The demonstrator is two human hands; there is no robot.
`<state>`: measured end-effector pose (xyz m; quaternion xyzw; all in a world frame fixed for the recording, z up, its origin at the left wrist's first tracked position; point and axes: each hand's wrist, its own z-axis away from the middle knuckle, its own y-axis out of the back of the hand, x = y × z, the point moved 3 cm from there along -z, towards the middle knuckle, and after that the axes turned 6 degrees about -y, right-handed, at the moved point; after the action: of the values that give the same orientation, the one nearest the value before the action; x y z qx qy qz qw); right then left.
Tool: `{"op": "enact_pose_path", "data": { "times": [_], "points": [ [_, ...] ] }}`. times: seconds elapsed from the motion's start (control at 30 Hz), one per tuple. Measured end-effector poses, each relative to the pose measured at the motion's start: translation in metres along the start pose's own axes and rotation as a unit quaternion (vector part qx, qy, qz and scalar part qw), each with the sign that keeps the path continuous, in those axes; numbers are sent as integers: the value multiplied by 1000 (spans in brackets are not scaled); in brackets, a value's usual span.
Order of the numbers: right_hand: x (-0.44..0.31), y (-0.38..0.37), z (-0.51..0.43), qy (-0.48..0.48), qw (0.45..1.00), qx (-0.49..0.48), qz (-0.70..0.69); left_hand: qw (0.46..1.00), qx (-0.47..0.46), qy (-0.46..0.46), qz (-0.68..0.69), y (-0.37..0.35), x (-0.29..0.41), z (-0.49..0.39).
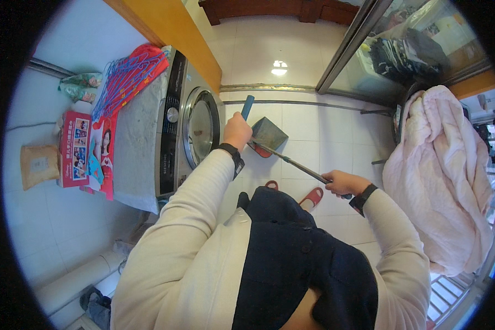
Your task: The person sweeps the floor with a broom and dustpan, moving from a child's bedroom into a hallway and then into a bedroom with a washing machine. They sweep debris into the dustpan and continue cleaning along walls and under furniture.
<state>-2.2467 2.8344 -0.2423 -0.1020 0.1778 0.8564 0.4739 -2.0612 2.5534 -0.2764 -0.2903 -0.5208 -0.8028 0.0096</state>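
My left hand [237, 131] is closed around a blue handle [248, 106], whose top end sticks out above the fist. Beyond it, low near the tiled floor, is a dark grey dustpan [271, 134]; my fist hides how the handle joins it. A thin metal pole [301, 166] slants from my right side towards the dustpan. My right hand [341, 182] grips this pole close to its dark lower-right end. Beside the dustpan, at the pole's far end, shows a small red-orange part [262, 151], perhaps of a broom head; the rest of it is hidden.
A front-loading Siemens washing machine [192, 128] stands at left, with blue hangers [123, 78] and a red box [75, 148] on top. A pale pink quilt [437, 181] hangs at right. Ahead are a door track [268, 88] and a glass sliding door [367, 78].
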Motion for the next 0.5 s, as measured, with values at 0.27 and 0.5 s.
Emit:
{"op": "enact_pose_path", "data": {
  "times": [0.27,0.5],
  "points": [
    [15,40,57,-18,993,9,-114,1000,10,3,-14,1,0,-2],
    [52,46,66,4,929,-41,-369,1000,4,8,-16,4,0,1]
  ]
}}
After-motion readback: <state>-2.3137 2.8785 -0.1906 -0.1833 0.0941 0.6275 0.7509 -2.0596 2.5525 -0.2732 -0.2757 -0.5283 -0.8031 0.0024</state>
